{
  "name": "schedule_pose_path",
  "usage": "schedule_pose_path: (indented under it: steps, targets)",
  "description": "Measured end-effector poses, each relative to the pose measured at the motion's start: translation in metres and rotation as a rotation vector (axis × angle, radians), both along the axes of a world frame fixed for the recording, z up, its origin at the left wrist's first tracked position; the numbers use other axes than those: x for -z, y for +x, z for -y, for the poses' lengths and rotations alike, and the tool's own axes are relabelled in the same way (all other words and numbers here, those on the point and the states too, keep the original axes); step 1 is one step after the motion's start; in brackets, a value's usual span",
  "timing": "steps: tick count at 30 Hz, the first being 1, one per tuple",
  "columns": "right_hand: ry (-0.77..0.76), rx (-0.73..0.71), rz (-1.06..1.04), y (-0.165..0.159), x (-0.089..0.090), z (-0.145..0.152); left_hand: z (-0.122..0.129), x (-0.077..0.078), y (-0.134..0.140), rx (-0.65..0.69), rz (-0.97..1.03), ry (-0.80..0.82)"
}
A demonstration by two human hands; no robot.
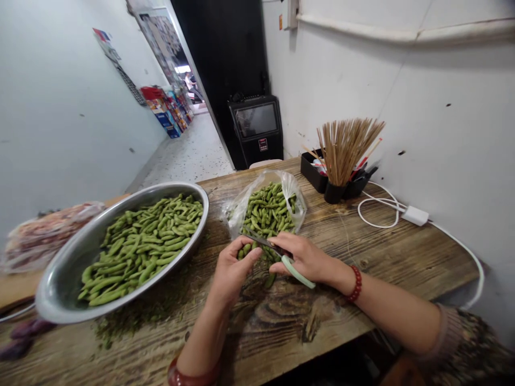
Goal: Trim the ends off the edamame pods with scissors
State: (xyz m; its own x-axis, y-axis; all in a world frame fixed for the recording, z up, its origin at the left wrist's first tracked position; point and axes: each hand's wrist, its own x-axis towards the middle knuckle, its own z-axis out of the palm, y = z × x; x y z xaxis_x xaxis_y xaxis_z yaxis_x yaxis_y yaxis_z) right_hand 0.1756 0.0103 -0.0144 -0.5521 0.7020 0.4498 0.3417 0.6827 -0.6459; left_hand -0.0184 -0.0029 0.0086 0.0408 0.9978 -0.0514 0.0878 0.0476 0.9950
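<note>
My left hand [231, 271] is closed around green edamame pods [244, 250], their ends showing between thumb and fingers. In my right hand [308, 258] is a pair of scissors [298, 272] with pale green handles. Its dark blades point left and reach the pods at my left fingertips. Just beyond both hands, a clear plastic bag [296, 187] lies open, full of more pods [269, 208]. To the left stands a large oval metal basin [54, 297], holding many green pods [140, 241]. Loose pods lie on the table under my right hand.
Green trimmings [137, 319] are scattered on the wooden table [341, 321] by the basin. At the back right are a black cup of wooden sticks [346, 155], a black box [314, 174] and a white cable with an adapter [415, 215]. A bag of pinkish pieces [48, 233] sits far left.
</note>
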Motion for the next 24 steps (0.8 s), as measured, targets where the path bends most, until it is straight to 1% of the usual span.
schedule_pose_path:
  steps: [4, 9, 12, 14, 16, 19, 21, 24]
  targets:
    - [0.008, 0.007, 0.019, 0.0007, -0.0006, -0.0010, -0.0017, 0.0008, -0.0010, 0.026, 0.019, -0.003]
    - [0.005, 0.029, 0.013, 0.0002, -0.0038, -0.0002, -0.0031, -0.0005, -0.0002, 0.045, 0.117, -0.095]
    - [0.009, 0.040, -0.007, 0.0000, -0.0043, -0.0012, -0.0045, -0.0018, -0.0008, -0.007, 0.144, -0.069]
    - [0.015, 0.067, -0.040, 0.0001, -0.0032, -0.0028, -0.0056, -0.0026, -0.0020, -0.063, 0.198, -0.052]
    - [0.008, 0.095, -0.082, 0.0002, -0.0015, -0.0042, -0.0066, -0.0035, -0.0033, -0.092, 0.270, -0.062]
    - [-0.008, 0.115, -0.128, 0.0003, 0.0004, -0.0046, -0.0078, -0.0058, -0.0041, -0.073, 0.402, -0.098]
    - [-0.006, 0.120, -0.114, 0.0004, 0.0010, -0.0038, -0.0084, -0.0073, -0.0038, -0.059, 0.477, -0.112]
    - [0.017, 0.116, -0.066, 0.0008, 0.0009, -0.0018, -0.0089, -0.0082, -0.0033, -0.059, 0.531, -0.113]
